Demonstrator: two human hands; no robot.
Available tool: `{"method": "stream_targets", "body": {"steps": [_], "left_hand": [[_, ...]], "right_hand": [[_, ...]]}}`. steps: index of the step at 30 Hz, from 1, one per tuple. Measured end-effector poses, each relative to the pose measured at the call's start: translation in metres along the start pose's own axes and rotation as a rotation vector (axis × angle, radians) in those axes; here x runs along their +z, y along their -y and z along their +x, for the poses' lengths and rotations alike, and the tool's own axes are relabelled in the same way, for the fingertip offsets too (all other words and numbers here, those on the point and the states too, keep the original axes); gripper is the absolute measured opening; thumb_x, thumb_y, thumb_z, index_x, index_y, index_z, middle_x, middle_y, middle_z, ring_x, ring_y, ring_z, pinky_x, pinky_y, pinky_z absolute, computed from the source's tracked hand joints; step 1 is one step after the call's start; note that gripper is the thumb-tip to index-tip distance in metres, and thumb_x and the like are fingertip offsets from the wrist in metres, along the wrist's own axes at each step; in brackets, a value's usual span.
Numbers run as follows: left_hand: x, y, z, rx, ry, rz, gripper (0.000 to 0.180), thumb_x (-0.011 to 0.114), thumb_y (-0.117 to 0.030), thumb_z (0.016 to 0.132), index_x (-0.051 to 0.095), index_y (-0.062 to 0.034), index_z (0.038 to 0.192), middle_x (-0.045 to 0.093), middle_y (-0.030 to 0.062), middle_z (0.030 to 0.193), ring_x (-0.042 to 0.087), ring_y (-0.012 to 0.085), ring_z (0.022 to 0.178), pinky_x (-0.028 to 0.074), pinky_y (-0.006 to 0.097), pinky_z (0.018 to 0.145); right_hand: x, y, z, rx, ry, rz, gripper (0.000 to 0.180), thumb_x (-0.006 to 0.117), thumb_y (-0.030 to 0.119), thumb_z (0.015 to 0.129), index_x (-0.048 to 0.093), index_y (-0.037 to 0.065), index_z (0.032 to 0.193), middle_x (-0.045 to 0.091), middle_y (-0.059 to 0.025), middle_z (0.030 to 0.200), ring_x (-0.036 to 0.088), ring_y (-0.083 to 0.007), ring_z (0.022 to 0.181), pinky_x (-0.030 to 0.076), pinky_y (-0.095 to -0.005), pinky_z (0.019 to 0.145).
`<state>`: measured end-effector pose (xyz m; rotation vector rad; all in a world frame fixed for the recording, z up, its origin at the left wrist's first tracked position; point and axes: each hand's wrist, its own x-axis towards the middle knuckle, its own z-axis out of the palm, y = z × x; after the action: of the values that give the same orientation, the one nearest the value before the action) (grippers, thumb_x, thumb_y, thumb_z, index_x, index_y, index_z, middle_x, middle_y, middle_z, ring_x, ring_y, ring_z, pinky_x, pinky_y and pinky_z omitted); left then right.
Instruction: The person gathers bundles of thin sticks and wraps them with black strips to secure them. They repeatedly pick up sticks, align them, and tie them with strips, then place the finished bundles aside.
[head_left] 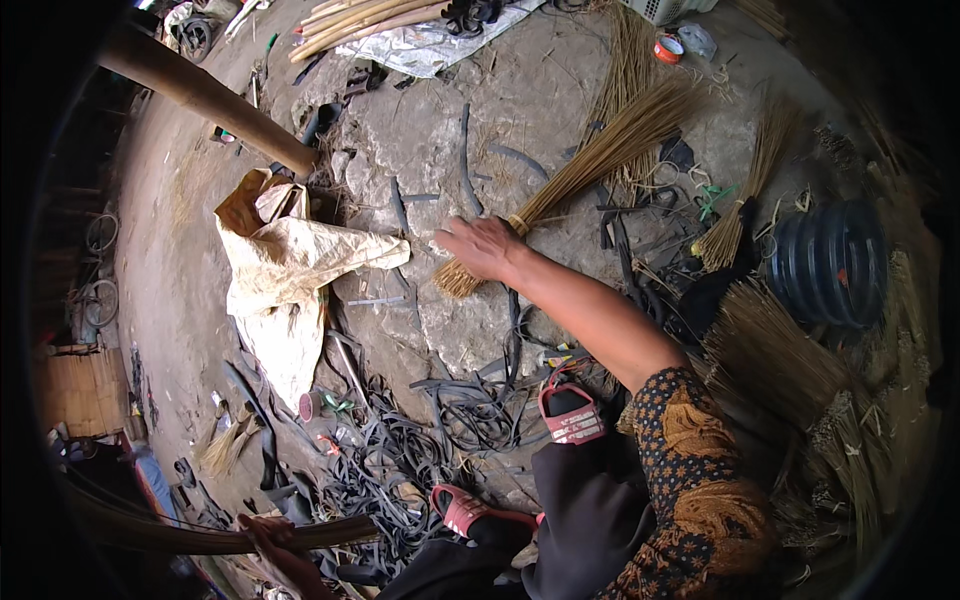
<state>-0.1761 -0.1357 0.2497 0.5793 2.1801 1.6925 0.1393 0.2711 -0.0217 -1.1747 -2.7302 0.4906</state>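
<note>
A: What is the right hand (480,247) doing out there on the flat rock (560,110)?

B: It is reaching forward and pressing down on the bound neck of a broom bundle (590,160), fingers curled over the tie. The cut butt ends are poking out on the near side of the hand, and the long straw-coloured bristles are fanning away to the far right. It is closing on the bundle, probably pinning it so the sticks are not sliding apart.

A: And the left hand (268,535)?

B: It is sitting low at the near left, wrapped around a long dark pole (200,538) that is running off to the left, so it is holding that firmly.

A: What is lying around the bundle?

B: A crumpled tan sack (285,265) is lying just left of it, black rubber strips (420,450) are piling up nearer the person, more stick bundles (780,360) are stacking up at the right beside a dark ribbed drum (830,262), and red sandals (570,412) are showing on the feet below
</note>
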Motion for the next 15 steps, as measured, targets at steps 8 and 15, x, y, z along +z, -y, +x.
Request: {"method": "stream_targets", "body": {"steps": [8, 15], "left_hand": [[-0.008, 0.008, 0.002, 0.014, 0.073, -0.008, 0.046, 0.054, -0.040, 0.113, 0.041, -0.0148, 0.076, 0.032, -0.0025, 0.067, 0.034, 0.0106, 0.060, 0.038, 0.029, 0.064], [0.008, 0.005, -0.003, -0.062, 0.100, 0.002, 0.044, 0.054, -0.039, 0.113, 0.041, -0.0146, 0.078, 0.036, -0.0021, 0.066, 0.036, 0.0100, 0.060, 0.039, 0.029, 0.063]], "right_hand": [[0.029, -0.039, -0.022, 0.221, 0.227, -0.010, 0.031, 0.051, 0.008, 0.100, 0.060, 0.010, 0.129, 0.070, -0.0206, 0.118, 0.071, -0.0369, 0.101, 0.053, -0.0515, 0.083], [-0.022, -0.032, 0.004, 0.366, -0.076, 0.092, 0.051, 0.063, 0.014, 0.102, 0.045, 0.015, 0.150, 0.064, -0.0228, 0.127, 0.068, -0.0408, 0.109, 0.052, -0.0553, 0.086]]}}
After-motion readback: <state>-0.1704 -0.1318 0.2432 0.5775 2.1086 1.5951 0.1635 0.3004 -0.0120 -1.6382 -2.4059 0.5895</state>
